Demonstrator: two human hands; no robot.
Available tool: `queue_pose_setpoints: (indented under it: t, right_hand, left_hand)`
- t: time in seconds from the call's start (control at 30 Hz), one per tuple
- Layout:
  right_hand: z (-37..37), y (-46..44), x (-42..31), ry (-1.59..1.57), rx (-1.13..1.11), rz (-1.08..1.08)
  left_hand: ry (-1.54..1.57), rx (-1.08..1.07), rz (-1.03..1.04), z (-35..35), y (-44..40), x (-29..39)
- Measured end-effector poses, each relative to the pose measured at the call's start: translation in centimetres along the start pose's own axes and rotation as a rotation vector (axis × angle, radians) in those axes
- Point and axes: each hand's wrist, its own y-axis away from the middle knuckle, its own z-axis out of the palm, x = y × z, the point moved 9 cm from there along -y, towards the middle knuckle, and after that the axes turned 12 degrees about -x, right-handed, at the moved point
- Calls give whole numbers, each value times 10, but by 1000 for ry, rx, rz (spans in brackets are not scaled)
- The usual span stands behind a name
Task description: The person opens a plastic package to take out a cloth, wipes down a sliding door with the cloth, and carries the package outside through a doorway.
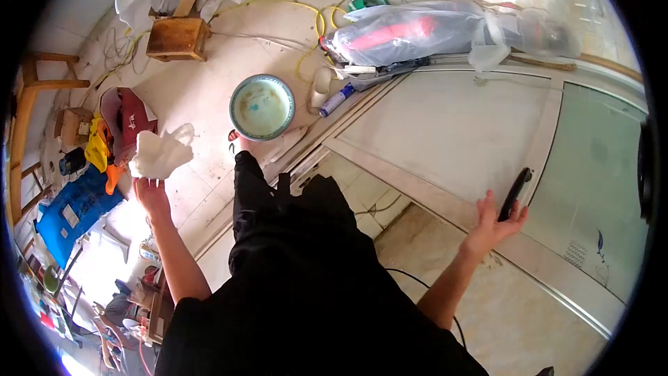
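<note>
My left hand [151,193] is closed on a crumpled white cloth [161,154], which bunches above the fingers at the left. On the right, my right hand [492,224] has its fingers apart beside the black handle [515,193] of a white-framed door [445,115]; whether it touches the handle I cannot tell. A round basin [263,107] with a blue-green patterned rim stands on the floor in front of my feet.
A small wooden stool [176,39] is at the upper left. Yellow hose [319,24] loops over the floor. A plastic-wrapped bundle [410,31] lies beyond the door. Blue [80,214] and red bags [132,122] and a wooden chair [26,118] line the left.
</note>
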Motion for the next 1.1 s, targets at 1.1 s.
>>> queue_pose_setpoints:
  t: [1.1]
  right_hand:
    - [-15,-65,-8,1262,185,288]
  left_hand:
    - [-353,-209,-14,5,-124,74]
